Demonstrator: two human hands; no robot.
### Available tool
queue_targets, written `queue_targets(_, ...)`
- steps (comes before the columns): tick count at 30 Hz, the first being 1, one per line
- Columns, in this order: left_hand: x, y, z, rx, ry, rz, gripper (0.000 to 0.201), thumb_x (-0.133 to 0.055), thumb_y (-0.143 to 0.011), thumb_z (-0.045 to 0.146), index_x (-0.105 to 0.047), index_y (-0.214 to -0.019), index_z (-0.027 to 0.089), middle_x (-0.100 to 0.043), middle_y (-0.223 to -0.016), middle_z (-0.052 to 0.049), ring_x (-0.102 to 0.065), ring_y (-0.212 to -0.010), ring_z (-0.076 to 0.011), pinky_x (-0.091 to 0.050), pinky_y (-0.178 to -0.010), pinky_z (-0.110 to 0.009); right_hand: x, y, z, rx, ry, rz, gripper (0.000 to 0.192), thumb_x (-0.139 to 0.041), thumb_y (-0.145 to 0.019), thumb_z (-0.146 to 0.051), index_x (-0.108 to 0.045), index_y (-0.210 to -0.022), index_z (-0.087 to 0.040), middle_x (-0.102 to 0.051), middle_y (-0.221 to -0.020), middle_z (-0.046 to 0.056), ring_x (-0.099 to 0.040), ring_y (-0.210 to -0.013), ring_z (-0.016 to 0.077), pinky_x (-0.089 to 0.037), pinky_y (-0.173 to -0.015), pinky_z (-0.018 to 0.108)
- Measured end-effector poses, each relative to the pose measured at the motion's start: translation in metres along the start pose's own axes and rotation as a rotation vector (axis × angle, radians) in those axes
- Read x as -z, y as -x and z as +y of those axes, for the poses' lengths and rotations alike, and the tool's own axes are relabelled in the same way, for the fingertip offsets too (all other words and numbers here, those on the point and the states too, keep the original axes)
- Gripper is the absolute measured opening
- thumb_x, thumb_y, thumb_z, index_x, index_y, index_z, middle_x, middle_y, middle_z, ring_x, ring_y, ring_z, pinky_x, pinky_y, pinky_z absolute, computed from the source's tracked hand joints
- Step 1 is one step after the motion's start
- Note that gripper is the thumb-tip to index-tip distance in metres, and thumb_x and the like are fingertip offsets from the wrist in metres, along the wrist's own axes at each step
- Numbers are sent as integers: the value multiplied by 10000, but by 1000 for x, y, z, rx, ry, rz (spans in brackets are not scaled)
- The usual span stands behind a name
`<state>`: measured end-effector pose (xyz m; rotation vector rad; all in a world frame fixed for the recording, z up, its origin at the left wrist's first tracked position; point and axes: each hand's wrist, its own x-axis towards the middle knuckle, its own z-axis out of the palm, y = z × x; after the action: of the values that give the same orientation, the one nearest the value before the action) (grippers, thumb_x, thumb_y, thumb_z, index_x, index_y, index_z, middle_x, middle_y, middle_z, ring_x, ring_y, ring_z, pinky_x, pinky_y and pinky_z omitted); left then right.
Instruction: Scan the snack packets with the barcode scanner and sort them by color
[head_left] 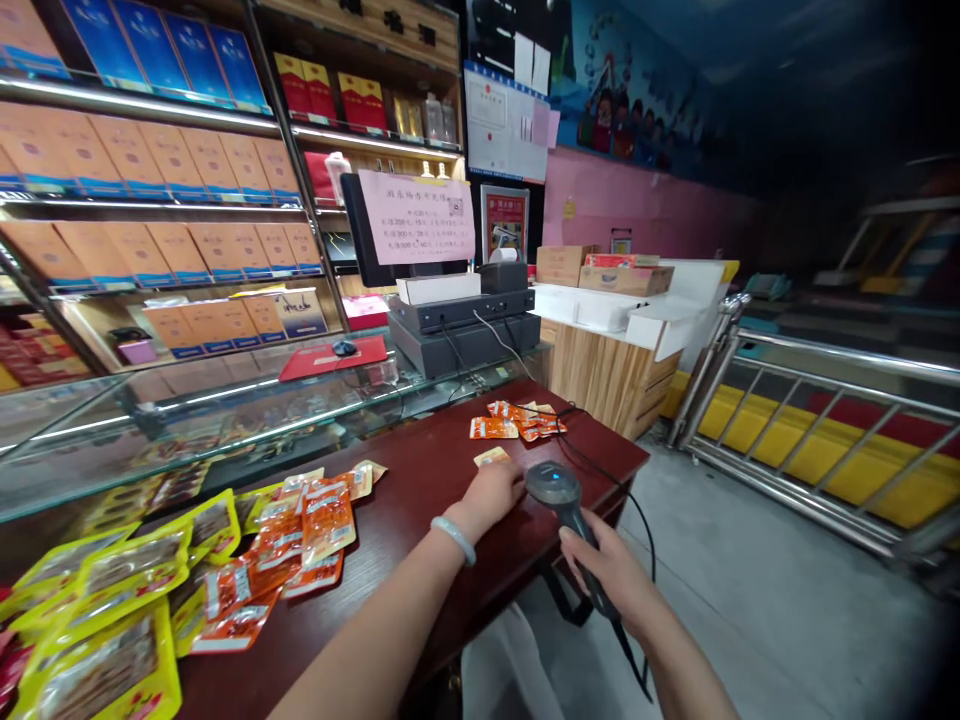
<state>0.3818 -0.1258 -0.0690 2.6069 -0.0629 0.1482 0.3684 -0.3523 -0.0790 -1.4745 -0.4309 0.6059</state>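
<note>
Holding scanner (553, 484) by its handle: right hand (611, 567), fingers wrapped round. Left hand (491, 495) at small packet (491, 456) on desk (420, 470), can't tell if pinching; orange packets (493, 428) beyond it, yellow packets (135, 567) to its left.

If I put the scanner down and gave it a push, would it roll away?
The scanner might rock, but its broad head would probably stop it rolling far. Its smooth, hard-looking body would likely feel stiff. The cord could tug it back.

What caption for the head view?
Right hand grips black corded scanner; left hand at pale flat packet on maroon table.
</note>
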Motion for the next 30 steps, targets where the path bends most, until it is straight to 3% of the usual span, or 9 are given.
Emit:
queue_targets(2,5,16,-8,60,107,6,196,-558,-870,207,-736,-952,195,-745,-935,-58,-670,-884,-187,-497,-871,-301,-10,-1,1,20,-5,-2,531,-678,-786,-659,-553,-1041,-210,-441,-533,-92,-370,-433,100,-293,-420,216)
queue_targets(4,12,33,-14,125,147,83,183,-604,-843,188,-716,-986,201,-735,-905,-33,-661,-843,-167,-489,-843,-279,-20,-2,4,17,-27,-5,536,-691,-770,-659,-563,-1033,-209,-443,-534,-91,-373,-427,101,-292,-414,214)
queue_targets(7,21,58,-14,227,-61,315,344,-718,-778,253,-664,-1114,205,-700,-1096,-70,-616,-1059,-215,-435,-969,-323,-29,-1,6,-3,-46,-13,577,-704,-759,-654,-570,-1094,-204,-447,-541,-91,-373,-421,101,-287,-411,212)
queue_targets(9,25,71,-8,362,-274,384,500,-760,-744,395,-628,-1173,175,-639,-1226,-140,-550,-1180,-295,-396,-1018,-399,-31,0,6,7,-49,-22,592,-700,-767,-650,-569,-1126,-199,-446,-542,-92,-377,-424,102,-293,-411,213)
queue_targets(12,28,80,0,541,-429,278,555,-686,-774,572,-622,-1121,143,-616,-1223,-197,-535,-1189,-356,-406,-974,-450,-31,2,4,14,-39,-43,576,-693,-783,-643,-575,-1118,-190,-450,-552,-88,-388,-437,100,-308,-421,212)
queue_targets(17,27,84,-5,548,-374,164,434,-636,-851,529,-561,-1055,154,-685,-1073,-172,-635,-1071,-314,-438,-854,-362,-41,4,-2,28,-33,-78,502,-696,-800,-608,-583,-1059,-193,-458,-578,-83,-389,-459,95,-314,-439,216)
queue_targets(21,32,98,-13,578,-228,170,351,-632,-883,454,-490,-1069,193,-723,-976,-117,-698,-937,-260,-417,-735,-294,-56,-1,-9,29,-16,-138,460,-668,-833,-593,-567,-1036,-192,-466,-563,-86,-388,-448,94,-304,-435,220)
queue_targets(30,54,155,-25,750,-130,271,327,-629,-876,469,-503,-1031,210,-722,-955,-76,-692,-899,-232,-389,-683,-264,-112,-25,-14,49,-27,-381,402,-631,-885,-550,-554,-1041,-187,-460,-572,-90,-388,-446,81,-313,-433,202)
